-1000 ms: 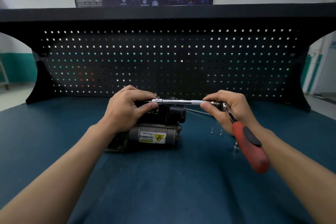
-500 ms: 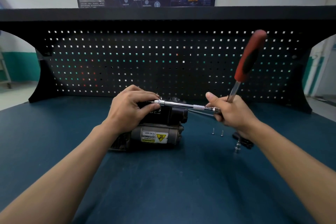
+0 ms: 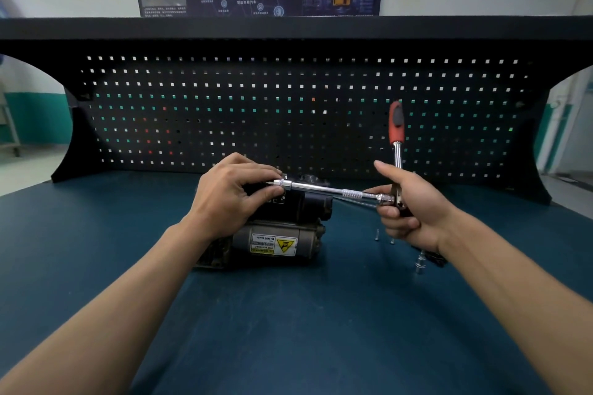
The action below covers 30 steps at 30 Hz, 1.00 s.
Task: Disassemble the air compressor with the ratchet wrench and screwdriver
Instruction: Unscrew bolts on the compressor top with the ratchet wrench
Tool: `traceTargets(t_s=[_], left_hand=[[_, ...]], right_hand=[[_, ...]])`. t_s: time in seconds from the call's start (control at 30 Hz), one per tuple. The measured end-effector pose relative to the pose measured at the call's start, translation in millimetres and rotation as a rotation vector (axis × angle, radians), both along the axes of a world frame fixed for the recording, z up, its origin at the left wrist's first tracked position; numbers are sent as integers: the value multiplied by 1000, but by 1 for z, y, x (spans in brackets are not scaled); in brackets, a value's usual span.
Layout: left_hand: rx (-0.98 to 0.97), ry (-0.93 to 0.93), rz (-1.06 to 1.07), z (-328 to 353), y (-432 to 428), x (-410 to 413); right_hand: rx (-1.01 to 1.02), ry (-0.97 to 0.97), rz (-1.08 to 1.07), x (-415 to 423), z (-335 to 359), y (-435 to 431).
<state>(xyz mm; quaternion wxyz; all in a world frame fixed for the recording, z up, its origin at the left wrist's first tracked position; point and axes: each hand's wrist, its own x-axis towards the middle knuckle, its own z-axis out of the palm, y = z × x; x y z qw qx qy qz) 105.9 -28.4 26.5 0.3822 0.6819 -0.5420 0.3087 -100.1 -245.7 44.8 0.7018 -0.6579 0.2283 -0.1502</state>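
The air compressor, black on top with a grey cylinder and a yellow warning label, lies on the blue bench. My left hand rests on its top left and pinches the socket end of the chrome extension bar. The bar runs right to the ratchet wrench head inside my right hand, which grips it. The wrench's red and black handle points almost straight up. The bolt under the socket is hidden by my left fingers.
Two small loose screws lie on the bench right of the compressor. A chrome socket and a dark part sit under my right wrist. A black pegboard walls the back of the bench.
The wrench handle swung from pointing down toward me, up and over, and now stands nearly upright. My left hand stayed on the socket end.
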Motion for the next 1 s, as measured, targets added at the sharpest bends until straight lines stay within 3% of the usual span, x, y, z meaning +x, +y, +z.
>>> traceTargets(t_s=[0.27, 1.0], left_hand=[[-9, 17, 8, 0, 0, 1], [-41, 1, 7, -2, -2, 3]], right_hand=[[202, -85, 39, -1, -1, 2], [340, -153, 73, 1, -11, 1]])
